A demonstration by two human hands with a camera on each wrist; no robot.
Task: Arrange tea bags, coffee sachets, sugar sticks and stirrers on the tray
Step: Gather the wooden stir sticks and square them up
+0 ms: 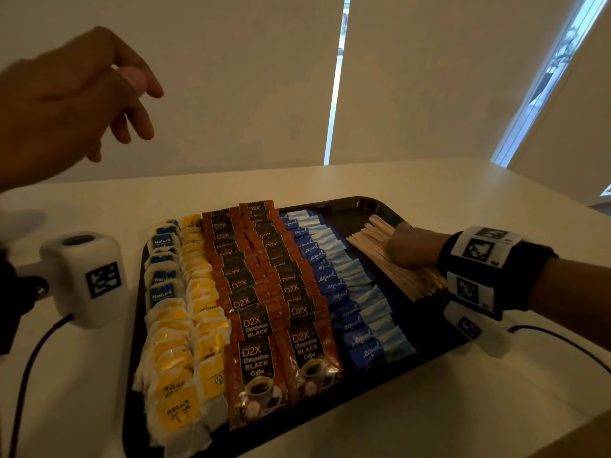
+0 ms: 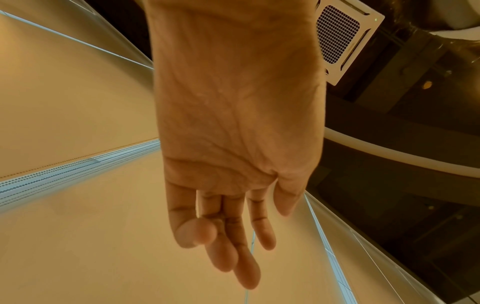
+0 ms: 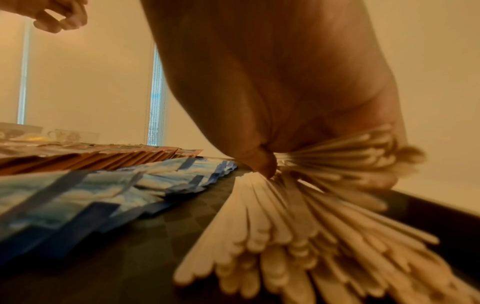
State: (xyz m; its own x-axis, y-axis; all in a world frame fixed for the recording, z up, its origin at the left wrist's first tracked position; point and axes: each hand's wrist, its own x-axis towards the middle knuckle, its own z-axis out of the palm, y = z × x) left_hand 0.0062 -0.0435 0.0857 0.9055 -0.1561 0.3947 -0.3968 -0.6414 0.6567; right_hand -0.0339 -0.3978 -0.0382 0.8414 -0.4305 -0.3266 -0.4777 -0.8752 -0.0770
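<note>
White table (image 1: 429, 408), black tray (image 1: 350, 206) | head: two tea bag (image 1: 172, 358) rows, two coffee sachet (image 1: 254, 322) rows, one sugar stick (image 1: 350, 292) row | left wrist: left hand (image 2: 233, 123) raised, fingers relaxed, empty | right wrist: right hand (image 3: 285, 82) gripping fanned stirrers (image 3: 298, 226) on tray

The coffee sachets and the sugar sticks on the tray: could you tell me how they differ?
The coffee sachets are brown and larger, laid in two columns; the sugar sticks are blue, slimmer, lying crosswise in one column. Both overlap in neat rows on the black tray.
</note>
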